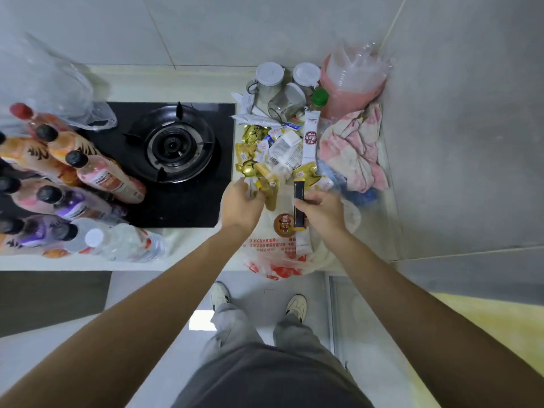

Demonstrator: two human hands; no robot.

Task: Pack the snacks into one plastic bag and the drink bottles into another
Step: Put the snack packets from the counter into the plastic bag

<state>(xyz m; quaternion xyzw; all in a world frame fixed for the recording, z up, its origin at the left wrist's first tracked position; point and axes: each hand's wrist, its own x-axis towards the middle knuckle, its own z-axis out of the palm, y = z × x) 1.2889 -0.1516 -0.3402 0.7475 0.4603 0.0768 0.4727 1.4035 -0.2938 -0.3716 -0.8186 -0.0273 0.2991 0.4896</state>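
A black snack stick (298, 203) is being pinched upright by the right hand (322, 209) above the white plastic bag with red print (275, 260) lying at the counter's front edge. Small wrapped snacks (257, 187) are being gripped by the left hand (240, 206). The snack pile (279, 148) is being left just behind both hands; the drink bottles (73, 187) are being kept well apart, left of the gas burner (175, 144).

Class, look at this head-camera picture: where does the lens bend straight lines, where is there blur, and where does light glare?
Head view: the wide-angle lens bows the counter edge and splays the drink bottles outward at the left; the left hand and the snack packets are soft with blur; the right hand pinching a dark stick packet is sharper; a bright reflection glares on the floor.
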